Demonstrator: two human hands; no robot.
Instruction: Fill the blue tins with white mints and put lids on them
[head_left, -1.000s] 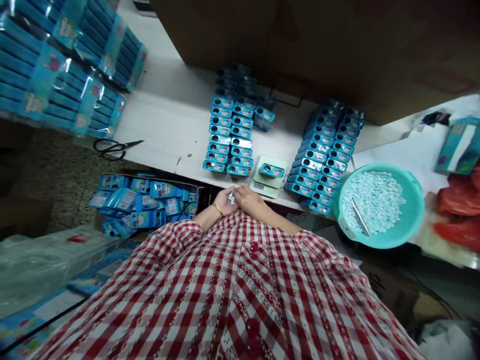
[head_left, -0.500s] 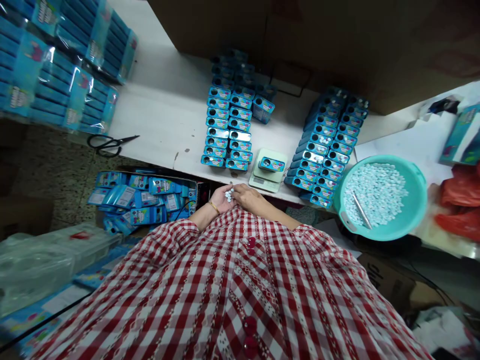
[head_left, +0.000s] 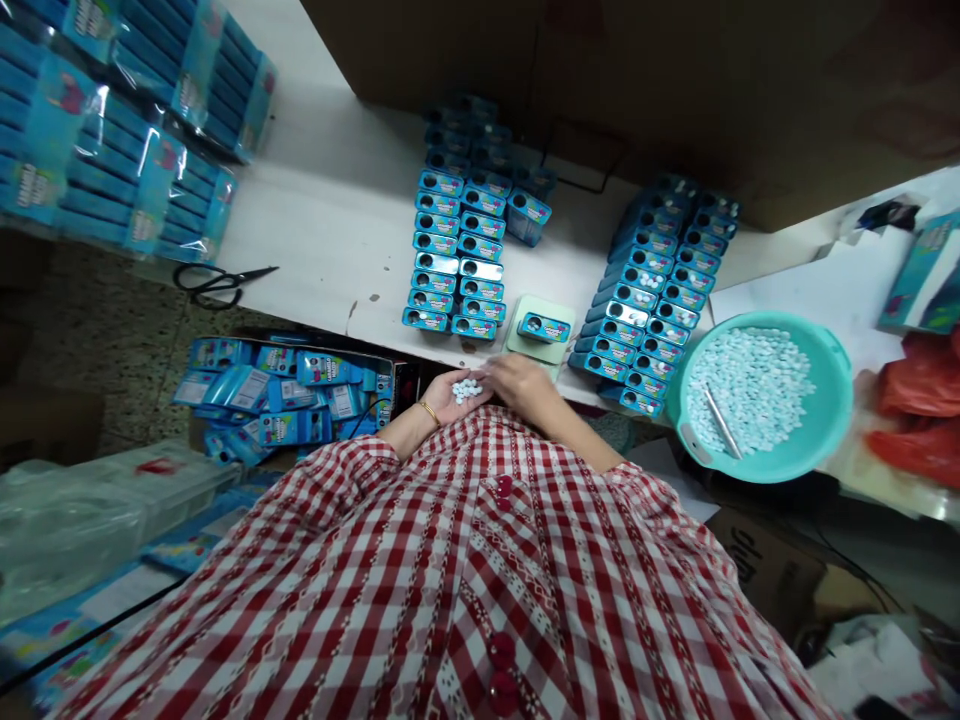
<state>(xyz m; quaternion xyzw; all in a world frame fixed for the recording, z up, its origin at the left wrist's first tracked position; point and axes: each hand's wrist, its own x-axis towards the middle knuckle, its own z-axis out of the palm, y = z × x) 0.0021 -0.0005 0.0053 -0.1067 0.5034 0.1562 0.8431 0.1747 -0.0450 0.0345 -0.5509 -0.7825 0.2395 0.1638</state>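
Observation:
My left hand is cupped palm up in front of my chest, holding a small heap of pale candies. Just to its right is my right hand, at the table edge; its fingers are blurred, so I cannot tell whether they pinch anything. Beyond that hand stands a pale kitchen scale, its front partly covered by the hand. On the scale rests a blue tin with a round opening in its top.
Blue tins stand in rows left of the scale. More tins, some with candies on top, stand to the right. A turquoise basin holds candies and a metal tube. Scissors lie left, above a box of blue packets.
My right hand has moved away from the left palm, right and slightly forward toward the scale. The candies in my left palm are now more exposed.

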